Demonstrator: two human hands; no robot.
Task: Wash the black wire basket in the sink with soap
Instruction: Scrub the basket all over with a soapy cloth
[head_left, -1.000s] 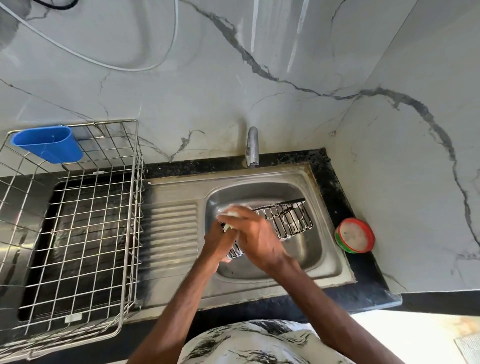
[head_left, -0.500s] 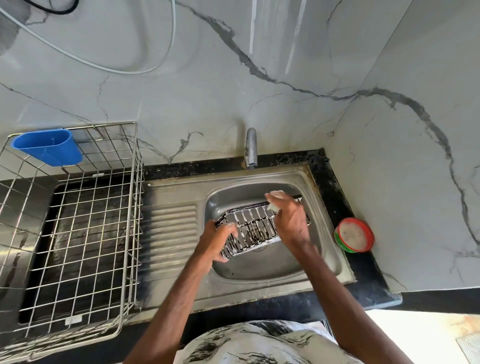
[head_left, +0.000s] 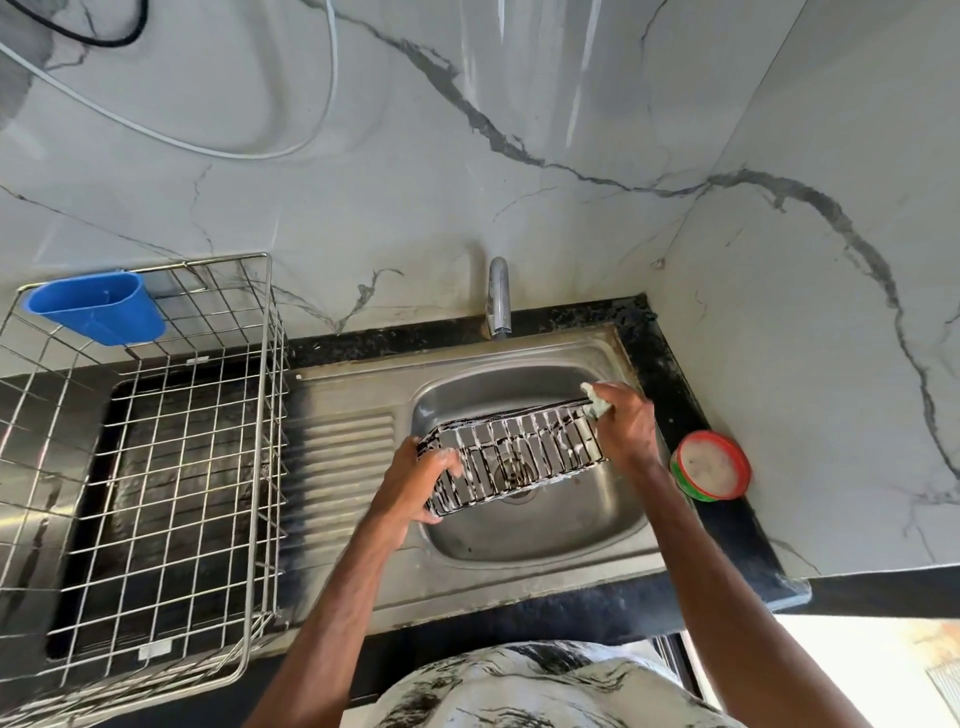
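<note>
The black wire basket (head_left: 514, 457), streaked with white suds, is held tilted over the steel sink bowl (head_left: 524, 535). My left hand (head_left: 415, 480) grips its left end, fingers curled round the rim. My right hand (head_left: 623, 423) holds a pale soapy sponge (head_left: 595, 402) against the basket's far right corner. The tap (head_left: 498, 296) stands behind the bowl with no water running.
A red-rimmed green tub of soap (head_left: 711, 465) sits on the black counter right of the sink. A large steel wire dish rack (head_left: 150, 447) with a blue plastic cup (head_left: 96, 306) stands on the left. The ribbed drainboard (head_left: 343, 467) lies between rack and bowl.
My right hand has slid the sponge from the basket's left end across to its far right corner. The basket has turned flatter, and my left hand now grips its left end.
</note>
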